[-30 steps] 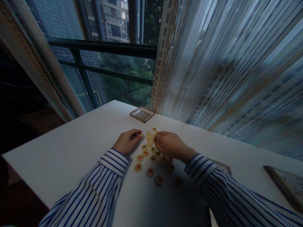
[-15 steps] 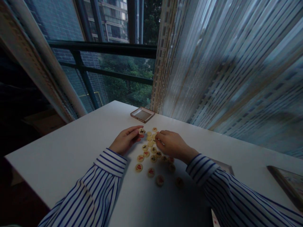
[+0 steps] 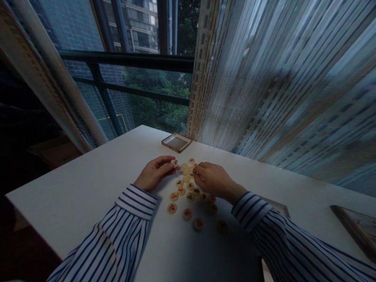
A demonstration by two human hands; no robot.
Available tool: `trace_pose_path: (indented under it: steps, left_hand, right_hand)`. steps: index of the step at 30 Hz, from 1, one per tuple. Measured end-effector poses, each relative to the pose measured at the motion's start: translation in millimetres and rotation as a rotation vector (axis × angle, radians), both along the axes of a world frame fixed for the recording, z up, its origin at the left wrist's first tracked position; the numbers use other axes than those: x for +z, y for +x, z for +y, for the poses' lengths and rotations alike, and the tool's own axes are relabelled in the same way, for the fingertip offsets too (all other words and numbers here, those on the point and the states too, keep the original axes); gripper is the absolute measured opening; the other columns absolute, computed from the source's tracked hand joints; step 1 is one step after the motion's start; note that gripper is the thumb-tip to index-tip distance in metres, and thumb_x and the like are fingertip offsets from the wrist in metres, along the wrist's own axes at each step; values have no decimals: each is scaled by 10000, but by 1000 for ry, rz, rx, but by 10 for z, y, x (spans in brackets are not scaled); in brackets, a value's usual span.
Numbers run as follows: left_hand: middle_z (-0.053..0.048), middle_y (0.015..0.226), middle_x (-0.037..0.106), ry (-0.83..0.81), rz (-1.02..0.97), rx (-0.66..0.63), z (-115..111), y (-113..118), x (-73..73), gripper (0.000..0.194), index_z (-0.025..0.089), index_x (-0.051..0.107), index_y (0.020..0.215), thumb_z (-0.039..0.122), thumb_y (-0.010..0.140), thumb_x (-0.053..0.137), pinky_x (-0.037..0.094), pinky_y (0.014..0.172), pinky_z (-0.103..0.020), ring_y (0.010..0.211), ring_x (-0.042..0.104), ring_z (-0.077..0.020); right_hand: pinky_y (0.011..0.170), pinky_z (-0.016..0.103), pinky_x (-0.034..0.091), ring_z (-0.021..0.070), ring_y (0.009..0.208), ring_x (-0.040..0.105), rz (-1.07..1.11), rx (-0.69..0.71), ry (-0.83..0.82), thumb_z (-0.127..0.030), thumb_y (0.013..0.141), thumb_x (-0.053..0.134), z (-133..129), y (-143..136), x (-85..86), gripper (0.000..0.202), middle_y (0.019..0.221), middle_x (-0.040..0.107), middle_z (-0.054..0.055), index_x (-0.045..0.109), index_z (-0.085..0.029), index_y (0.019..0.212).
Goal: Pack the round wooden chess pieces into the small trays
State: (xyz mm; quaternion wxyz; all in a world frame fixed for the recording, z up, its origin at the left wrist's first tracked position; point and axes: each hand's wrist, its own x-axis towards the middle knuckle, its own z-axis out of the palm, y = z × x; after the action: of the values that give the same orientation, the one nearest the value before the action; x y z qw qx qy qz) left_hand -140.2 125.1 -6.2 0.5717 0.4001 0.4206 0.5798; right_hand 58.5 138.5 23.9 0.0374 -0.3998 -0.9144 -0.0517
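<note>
Between the thumb and fingers of my left hand [image 3: 154,172] is a round xiangqi piece [image 3: 174,163] with a black character, tilted on edge above the table. My right hand [image 3: 216,178] is closed, its fingertips pinched together over the upper right of the scattered pieces. What those fingertips hold, if anything, is hidden; a red-marked piece [image 3: 195,165] peeks out beside them. Below and between my hands lie several cream pieces, among them a red-marked piece [image 3: 172,208] and a black-marked piece [image 3: 190,196]. A few are blank side up, such as one plain piece [image 3: 186,179].
A shallow square box lid or tray [image 3: 176,142] sits at the far table corner. Beyond my right forearm lies a flat pale tray [image 3: 279,206], partly covered. A framed item [image 3: 355,227] rests at the right. Curtains [image 3: 249,98] hang along the white table's [image 3: 96,176] far edge.
The piece in my left hand has turned more on edge, and that hand has shifted slightly left. My right hand stays nearly in place.
</note>
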Motion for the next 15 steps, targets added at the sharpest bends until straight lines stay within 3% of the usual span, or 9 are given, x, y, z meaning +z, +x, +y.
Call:
trace_pose_path:
  steps: [5,12,15]
  left_hand:
    - [-6,795,645,96,222,70,30,-33,-31,315,152,553,780,286,569,744,509,753,-316,760,658,-167]
    - [-42,818,671,333,924,153,49,-44,-138,204,178,608,796,345,679,611,465,784,-347,781,610,-187]
    - [-45,847,678,390,1075,133,43,-58,-155,190,189,619,819,336,711,570,456,777,-329,811,608,-193]
  right_hand:
    - [734,267,395,171,874,568,-5,-14,-12,-247,901,327,-22,7,26,284,946,637,65,601,-176,921]
    - [723,266,398,171,859,573,-1,-10,-6,-254,902,325,-29,-8,32,287,939,640,61,601,-180,923]
    - [726,268,397,174,866,572,-4,-8,-5,-251,899,331,-24,-13,18,281,937,639,62,601,-177,924]
